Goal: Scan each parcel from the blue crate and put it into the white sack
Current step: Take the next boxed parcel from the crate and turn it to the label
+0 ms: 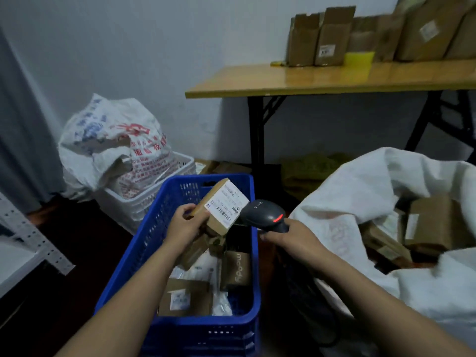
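Far left: printed bag [113, 150] slumped in a white basket [140, 204], off-task. Next along, blue crate [134, 253] on the floor, with more parcels lying inside. Above its far end, left hand [184, 225] gripping a brown parcel [221, 204] by its near end, label up and tilted toward the scanner [262, 215]. Just right of the label, scanner head aimed at the barcode, with a red light showing; right hand [291, 234] wrapped round its handle. Further right, white sack [355, 191] gaping open, brown parcels already within. Behind, tabletop [309, 81] stacked with boxes [322, 37].

Judged to be mid-scan. Next: wait for a good read, then swing the parcel right, clear of the scanner, over the sack's mouth and let go; then back to the crate for another.
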